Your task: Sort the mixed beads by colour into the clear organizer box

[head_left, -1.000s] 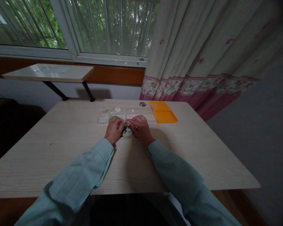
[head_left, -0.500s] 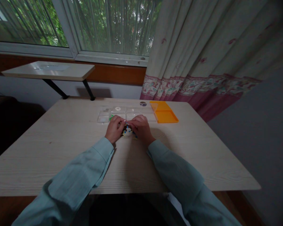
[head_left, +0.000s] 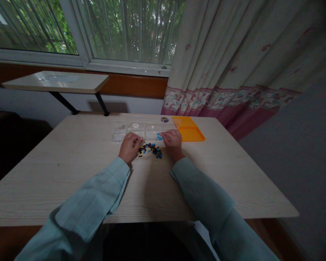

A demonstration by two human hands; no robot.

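Curling left hand (head_left: pixel 129 146) and right hand (head_left: pixel 173 144) close, can't tell if gripping! Pinch pieces (head_left: pixel 157 150) edgewise: likely light, stiff.

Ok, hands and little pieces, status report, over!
Left hand beside mixed pieces. Right hand by blue pieces in clear tray. Orange box right, not between hands.

The left hand (head_left: pixel 129 148) is at left of the loose pile (head_left: pixel 152 146), its fingers curled; the right hand (head_left: pixel 174 143), also with bent fingers, is at right. Both forearms (head_left: pixel 93 195) extend forward.
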